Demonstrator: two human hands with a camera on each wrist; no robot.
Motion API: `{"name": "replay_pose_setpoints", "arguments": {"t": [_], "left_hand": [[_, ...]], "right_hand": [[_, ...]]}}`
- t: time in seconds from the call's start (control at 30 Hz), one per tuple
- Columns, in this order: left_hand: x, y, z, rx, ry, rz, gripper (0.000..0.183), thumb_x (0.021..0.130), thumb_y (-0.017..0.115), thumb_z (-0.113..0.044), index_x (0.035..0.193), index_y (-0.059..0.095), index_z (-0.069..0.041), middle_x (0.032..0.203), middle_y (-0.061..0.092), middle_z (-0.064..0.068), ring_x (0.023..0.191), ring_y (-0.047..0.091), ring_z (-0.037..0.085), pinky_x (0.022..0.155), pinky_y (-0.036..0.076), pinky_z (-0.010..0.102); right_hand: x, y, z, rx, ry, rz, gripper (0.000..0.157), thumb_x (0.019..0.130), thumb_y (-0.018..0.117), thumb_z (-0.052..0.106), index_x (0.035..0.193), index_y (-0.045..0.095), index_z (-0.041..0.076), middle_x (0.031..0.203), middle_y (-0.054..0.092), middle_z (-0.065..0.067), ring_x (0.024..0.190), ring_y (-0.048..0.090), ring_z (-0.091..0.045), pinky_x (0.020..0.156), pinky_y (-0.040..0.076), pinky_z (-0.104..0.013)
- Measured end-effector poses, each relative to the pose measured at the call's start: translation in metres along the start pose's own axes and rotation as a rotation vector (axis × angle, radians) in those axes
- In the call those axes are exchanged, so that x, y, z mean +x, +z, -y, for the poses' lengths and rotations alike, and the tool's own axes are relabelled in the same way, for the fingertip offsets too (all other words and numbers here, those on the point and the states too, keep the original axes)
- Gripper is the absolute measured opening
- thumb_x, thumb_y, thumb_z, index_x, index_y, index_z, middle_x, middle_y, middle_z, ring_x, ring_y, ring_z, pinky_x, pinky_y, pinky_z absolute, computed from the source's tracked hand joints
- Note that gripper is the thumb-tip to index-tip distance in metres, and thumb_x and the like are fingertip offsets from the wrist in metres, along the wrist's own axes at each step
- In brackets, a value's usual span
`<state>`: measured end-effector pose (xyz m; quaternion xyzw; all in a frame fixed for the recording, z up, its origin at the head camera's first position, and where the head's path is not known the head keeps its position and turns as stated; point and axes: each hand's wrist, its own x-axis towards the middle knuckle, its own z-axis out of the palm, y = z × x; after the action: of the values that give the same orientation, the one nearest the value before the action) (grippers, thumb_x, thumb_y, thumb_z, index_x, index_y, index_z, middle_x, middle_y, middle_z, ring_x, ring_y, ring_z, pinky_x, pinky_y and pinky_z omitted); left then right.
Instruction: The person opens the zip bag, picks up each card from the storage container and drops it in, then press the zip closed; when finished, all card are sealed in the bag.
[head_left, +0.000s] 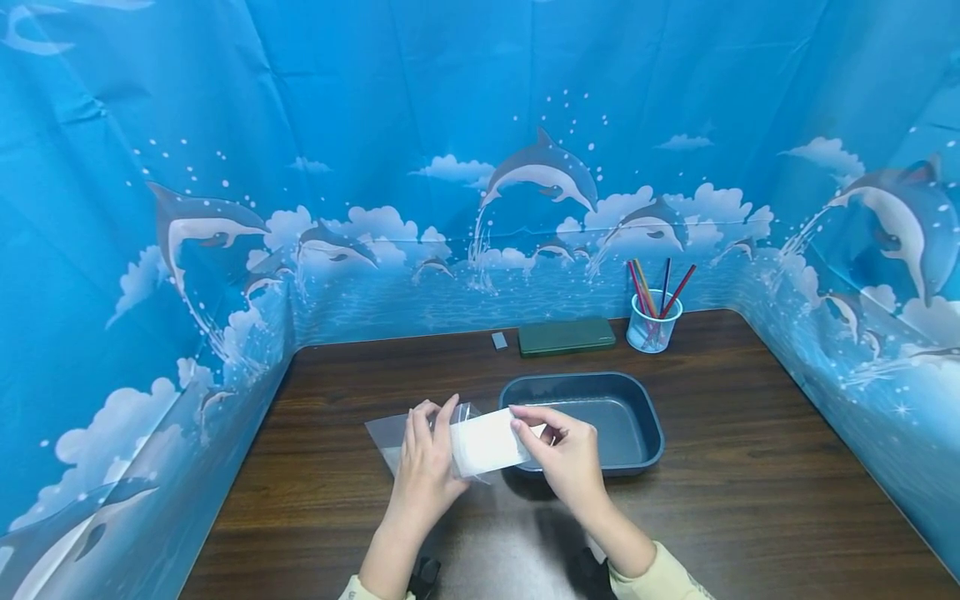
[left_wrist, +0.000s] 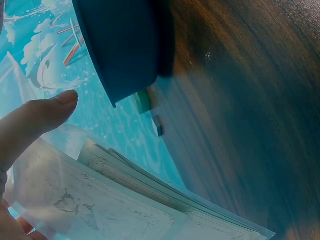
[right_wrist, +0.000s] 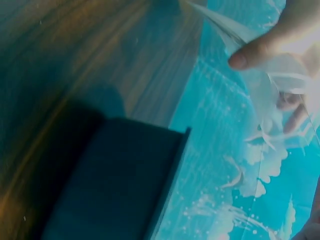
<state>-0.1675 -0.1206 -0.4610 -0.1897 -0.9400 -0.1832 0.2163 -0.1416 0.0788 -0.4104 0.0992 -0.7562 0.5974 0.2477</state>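
My left hand (head_left: 424,471) grips a clear plastic bag (head_left: 386,428) over the table, left of the blue-grey basin. A stack of white paper sheets (head_left: 487,443) lies in the bag's mouth, its right end sticking out. My right hand (head_left: 568,457) pinches that end's upper corner between thumb and fingers. In the left wrist view more papers (left_wrist: 125,202) with fine printed borders show through the plastic, and the left thumb (left_wrist: 50,112) is raised above them. The basin (head_left: 654,408) sits partly behind the right hand.
A green case (head_left: 566,337) lies at the table's back edge with a small grey block (head_left: 499,340) to its left. To its right stands a light-blue mesh cup (head_left: 654,332) of coloured pencils (head_left: 678,290). A dolphin-print curtain (head_left: 420,100) encloses the dark wooden table (head_left: 757,467).
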Motion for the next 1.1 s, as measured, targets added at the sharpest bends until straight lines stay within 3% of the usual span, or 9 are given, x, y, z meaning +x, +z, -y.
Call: {"name": "replay_pose_setpoints", "arguments": {"t": [0.23, 0.5, 0.7, 0.87, 1.1], "left_hand": [[0.000, 0.001, -0.001, -0.006, 0.021, -0.015, 0.116, 0.048, 0.098, -0.022, 0.145, 0.036, -0.008, 0.132, 0.038, 0.020, 0.126, 0.034, 0.033, 0.103, 0.037, 0.051], [0.000, 0.002, -0.002, 0.004, 0.039, -0.028, 0.115, 0.048, 0.098, -0.023, 0.144, 0.037, -0.007, 0.130, 0.038, 0.020, 0.124, 0.035, 0.033, 0.103, 0.037, 0.050], [-0.001, 0.003, -0.003, 0.005, 0.049, -0.031, 0.112, 0.049, 0.097, -0.024, 0.144, 0.039, -0.008, 0.128, 0.039, 0.019, 0.122, 0.037, 0.034, 0.101, 0.039, 0.050], [-0.001, 0.005, -0.005, 0.001, 0.074, -0.042, 0.110, 0.049, 0.096, -0.024, 0.143, 0.041, -0.007, 0.126, 0.040, 0.019, 0.121, 0.038, 0.035, 0.101, 0.039, 0.051], [-0.001, 0.010, -0.006, -0.014, 0.119, -0.065, 0.110, 0.047, 0.095, -0.022, 0.142, 0.042, -0.007, 0.125, 0.040, 0.020, 0.121, 0.039, 0.036, 0.100, 0.040, 0.052]], "right_hand": [[-0.009, 0.012, -0.003, 0.007, -0.044, -0.031, 0.017, 0.078, 0.076, -0.005, 0.093, 0.076, 0.003, 0.073, 0.068, -0.002, 0.048, 0.043, -0.013, 0.039, 0.032, -0.023], [-0.014, 0.022, -0.014, 0.038, -0.076, -0.001, 0.019, 0.078, 0.075, -0.007, 0.094, 0.075, 0.003, 0.075, 0.070, -0.004, 0.047, 0.041, -0.013, 0.038, 0.031, -0.022], [-0.020, 0.033, -0.043, 0.014, -0.081, 0.025, 0.020, 0.080, 0.077, 0.005, 0.098, 0.076, 0.016, 0.078, 0.070, 0.005, 0.047, 0.042, -0.007, 0.039, 0.034, -0.020], [-0.023, 0.037, -0.054, -0.020, -0.106, 0.095, 0.019, 0.083, 0.076, 0.014, 0.101, 0.075, 0.022, 0.080, 0.070, 0.011, 0.048, 0.043, -0.003, 0.039, 0.036, -0.019], [-0.022, 0.038, -0.056, -0.099, -0.127, 0.227, 0.022, 0.085, 0.075, 0.014, 0.106, 0.073, 0.021, 0.082, 0.069, 0.014, 0.047, 0.042, 0.002, 0.041, 0.037, -0.017]]}}
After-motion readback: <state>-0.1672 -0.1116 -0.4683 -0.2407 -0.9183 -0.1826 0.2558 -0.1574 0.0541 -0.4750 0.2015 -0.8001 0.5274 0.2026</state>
